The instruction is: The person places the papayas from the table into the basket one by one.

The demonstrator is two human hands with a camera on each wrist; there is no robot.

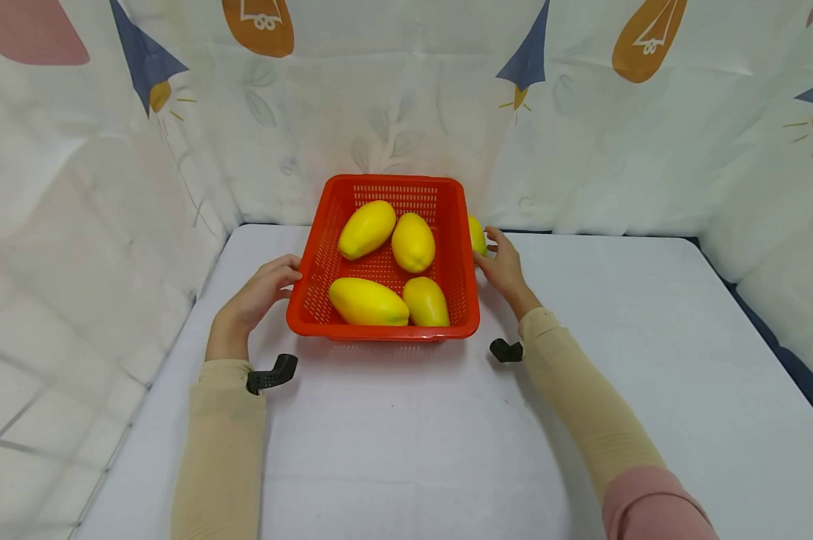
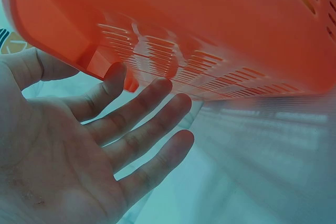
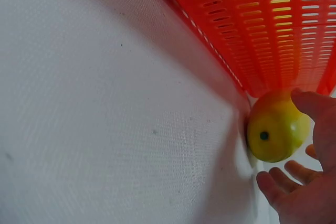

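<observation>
A red plastic basket (image 1: pixel 382 330) with slotted walls stands near the back of the table. Inside it lie several yellow mangoes (image 1: pixel 369 301). Another mango (image 3: pixel 275 129), with a dark spot at its end, sits on the table against the basket's right wall; in the head view the basket partly hides it. My left hand (image 1: pixel 261 294) is at the basket's left rim, its fingers (image 2: pixel 149 163) spread and fairly straight along the wall. Close around the outside mango is my right hand (image 1: pixel 502 268), thumb and fingers apart with the fruit between them and the basket beside it.
A white cloth covers the table (image 1: pixel 413 450). Behind it hangs a patterned white curtain (image 1: pixel 406 112), which also runs along the left and right sides. Black camera mounts (image 1: pixel 271 373) are strapped to both wrists.
</observation>
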